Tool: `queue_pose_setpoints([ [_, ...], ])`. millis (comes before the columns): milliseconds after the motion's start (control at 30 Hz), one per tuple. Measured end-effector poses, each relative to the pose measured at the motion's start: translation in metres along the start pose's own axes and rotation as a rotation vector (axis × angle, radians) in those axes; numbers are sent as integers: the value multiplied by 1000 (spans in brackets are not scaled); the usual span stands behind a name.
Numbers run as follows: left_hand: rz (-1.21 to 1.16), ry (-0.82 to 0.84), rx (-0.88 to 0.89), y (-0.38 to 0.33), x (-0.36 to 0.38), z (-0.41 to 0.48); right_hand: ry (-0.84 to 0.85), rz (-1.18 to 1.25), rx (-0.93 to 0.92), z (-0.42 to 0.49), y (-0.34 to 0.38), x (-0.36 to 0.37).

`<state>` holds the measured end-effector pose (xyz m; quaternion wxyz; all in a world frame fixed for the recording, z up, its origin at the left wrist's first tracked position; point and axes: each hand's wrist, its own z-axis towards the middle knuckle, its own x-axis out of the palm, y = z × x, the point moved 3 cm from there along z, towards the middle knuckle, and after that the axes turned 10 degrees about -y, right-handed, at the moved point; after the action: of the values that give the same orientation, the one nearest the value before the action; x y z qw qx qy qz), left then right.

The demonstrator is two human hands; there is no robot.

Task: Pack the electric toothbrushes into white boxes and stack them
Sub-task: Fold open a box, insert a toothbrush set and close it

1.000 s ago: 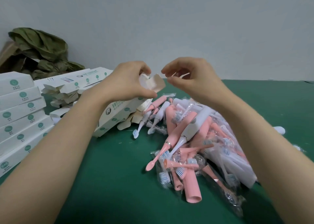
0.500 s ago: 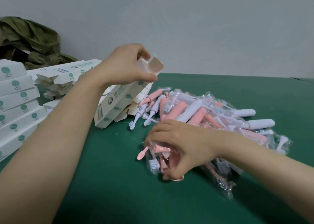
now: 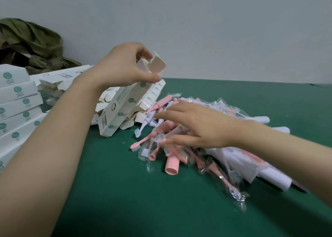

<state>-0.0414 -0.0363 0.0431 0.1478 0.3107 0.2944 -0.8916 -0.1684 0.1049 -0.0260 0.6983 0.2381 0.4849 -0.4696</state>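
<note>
The left hand (image 3: 122,66) grips a tilted, open-flapped white cardboard box (image 3: 122,111). Just beside it, the right hand (image 3: 194,127), fingers spread, rests on the pile of plastic-wrapped pink and white electric toothbrushes (image 3: 172,165).

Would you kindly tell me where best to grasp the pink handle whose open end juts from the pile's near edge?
Pinch the pink handle across its barrel behind the open end, coming from above on the near side: that end lies clear on the green mat, while the rest runs under bagged brushes.

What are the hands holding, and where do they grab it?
The left hand grips a white box at its open top end. The right hand lies on the toothbrush pile; blur hides whether it pinches one.
</note>
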Motion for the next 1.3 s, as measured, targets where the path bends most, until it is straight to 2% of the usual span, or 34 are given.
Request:
queue_pose_setpoints([
  [100,4,1,2,2,0,0,98,-196,-197,-31,-10,-15],
  [167,9,9,-2,2,2,0,225,-201,-290,-55,-10,-11],
  [233,14,22,-3,0,4,-1,331,-159,-269,-73,-6,2],
  [300,18,27,-1,-1,5,-2,359,-186,-234,-80,-4,17],
  [500,8,46,-6,-5,8,-4,230,-238,-117,-54,0,37],
  [700,-8,28,-2,-6,4,-2,184,-183,66,-32,10,54],
  [867,-4,35,3,-6,6,-1,172,-207,128,-9,15,57],
  [967,-2,35,14,-8,7,-2,256,-61,191,-2,13,49],
  [1033,-9,27,24,-12,4,-2,220,77,231,-2,10,33],
  [1133,-21,12,27,-13,0,-2,-54,201,212,3,21,11],
  [1200,-11,12,29,-11,-1,-3,-70,234,166,8,45,16],
  [1300,-7,20,37,-10,-1,-4,31,52,17,11,77,46],
])
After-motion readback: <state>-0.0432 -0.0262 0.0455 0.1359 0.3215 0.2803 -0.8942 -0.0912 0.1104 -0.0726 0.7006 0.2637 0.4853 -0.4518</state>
